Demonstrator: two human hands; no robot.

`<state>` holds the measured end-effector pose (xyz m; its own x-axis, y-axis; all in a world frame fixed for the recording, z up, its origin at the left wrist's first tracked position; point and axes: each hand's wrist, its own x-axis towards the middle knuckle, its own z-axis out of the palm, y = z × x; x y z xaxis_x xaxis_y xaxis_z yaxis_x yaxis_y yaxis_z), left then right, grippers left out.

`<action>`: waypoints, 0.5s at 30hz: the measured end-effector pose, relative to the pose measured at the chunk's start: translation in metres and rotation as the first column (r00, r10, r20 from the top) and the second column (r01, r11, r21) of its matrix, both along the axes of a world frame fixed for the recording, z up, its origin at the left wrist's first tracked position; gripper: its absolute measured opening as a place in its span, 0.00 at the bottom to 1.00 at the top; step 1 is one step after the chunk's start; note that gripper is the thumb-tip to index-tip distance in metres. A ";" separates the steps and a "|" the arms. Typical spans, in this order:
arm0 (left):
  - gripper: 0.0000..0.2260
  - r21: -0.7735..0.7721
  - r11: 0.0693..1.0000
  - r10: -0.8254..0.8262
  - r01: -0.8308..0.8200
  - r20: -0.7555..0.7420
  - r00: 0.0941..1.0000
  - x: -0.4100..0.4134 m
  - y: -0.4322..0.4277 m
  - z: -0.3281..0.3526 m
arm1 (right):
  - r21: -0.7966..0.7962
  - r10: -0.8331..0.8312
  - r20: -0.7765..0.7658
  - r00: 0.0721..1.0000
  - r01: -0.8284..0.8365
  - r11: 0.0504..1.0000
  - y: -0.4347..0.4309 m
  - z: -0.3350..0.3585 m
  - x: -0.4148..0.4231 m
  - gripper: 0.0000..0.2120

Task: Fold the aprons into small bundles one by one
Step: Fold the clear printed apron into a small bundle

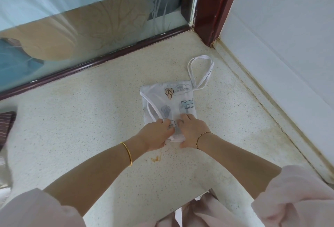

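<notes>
Pale pink sleeves edge the view. On the speckled surface, the left grip and right grip, fingers curled, both clutch the near end of the folded apron. Upside-down print at its far end reads "Happy"; the rest is blurred. Its white strap loop trails beyond.

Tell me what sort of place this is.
Likely a home: a speckled stone counter in a corner, with a frosted glass panel in a red-brown frame on one side and a white wall on the other. The apron lies on the counter.
</notes>
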<state>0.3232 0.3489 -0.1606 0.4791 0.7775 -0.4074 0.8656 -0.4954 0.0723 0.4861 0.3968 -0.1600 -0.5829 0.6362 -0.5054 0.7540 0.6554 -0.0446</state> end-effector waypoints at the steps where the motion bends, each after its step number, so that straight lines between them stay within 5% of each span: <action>1: 0.16 -0.002 1.000 0.000 0.000 0.006 1.000 0.000 0.001 0.001 | 0.005 0.007 0.005 1.000 -0.007 1.000 -0.001 0.000 0.001 0.38; 4: 0.12 -0.043 0.997 0.068 -0.064 0.099 0.993 -0.004 0.005 0.005 | 0.067 0.029 0.003 1.000 -0.029 0.997 -0.005 -0.006 0.007 0.35; 7: 0.04 -0.223 0.951 0.263 -0.213 0.225 0.938 -0.004 0.012 0.015 | 0.230 0.013 -0.087 0.996 0.007 0.973 -0.007 -0.005 0.011 0.13; 10: 0.05 -0.437 0.849 0.437 -0.299 0.260 0.861 -0.003 0.018 0.024 | 0.080 0.001 -0.114 0.994 0.008 0.997 -0.003 0.008 0.014 0.09; 12: 0.06 -0.400 0.883 0.360 -0.246 0.238 0.902 -0.005 0.021 0.033 | -0.028 0.002 -0.072 0.997 -0.004 1.000 0.005 0.020 0.015 0.10; 15: 0.20 -0.229 0.970 0.115 -0.082 0.137 0.984 -0.012 0.029 0.035 | -0.168 0.023 -0.014 1.000 -0.025 0.985 0.017 0.031 0.014 0.09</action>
